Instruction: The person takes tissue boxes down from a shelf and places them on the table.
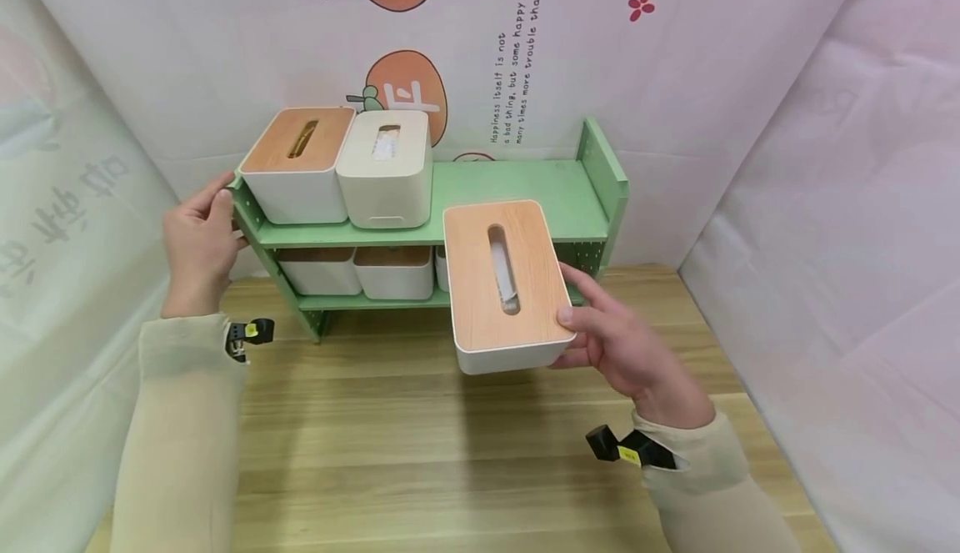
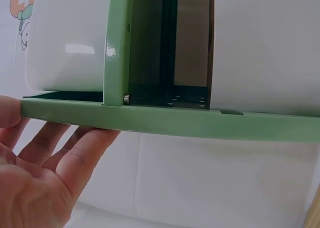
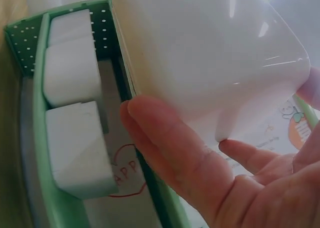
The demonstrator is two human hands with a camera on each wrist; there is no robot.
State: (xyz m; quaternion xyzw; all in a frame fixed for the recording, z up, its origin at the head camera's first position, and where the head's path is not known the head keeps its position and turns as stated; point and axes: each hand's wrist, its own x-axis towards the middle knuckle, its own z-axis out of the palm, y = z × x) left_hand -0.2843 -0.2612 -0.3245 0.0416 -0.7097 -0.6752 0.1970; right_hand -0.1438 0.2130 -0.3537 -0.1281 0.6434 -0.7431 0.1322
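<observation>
In the head view my right hand (image 1: 626, 340) grips the right end of a white tissue box with a wood-look lid (image 1: 480, 286), held in front of the green shelf (image 1: 510, 190). The same box (image 3: 200, 48) fills the top of the right wrist view, with the fingers of my right hand (image 3: 225, 168) against it. My left hand (image 1: 201, 240) holds the shelf's left side panel near its top; in the left wrist view the fingers of that hand (image 2: 50, 163) lie along the panel's edge (image 2: 165, 122).
Two boxes stand on the top shelf's left: one wood-lidded (image 1: 296, 194), one cream (image 1: 386, 178). Below are several white boxes, including one near the middle (image 1: 393, 280). The shelf stands on a wooden surface (image 1: 375, 436), with printed sheeting (image 1: 570, 77) behind and at the sides.
</observation>
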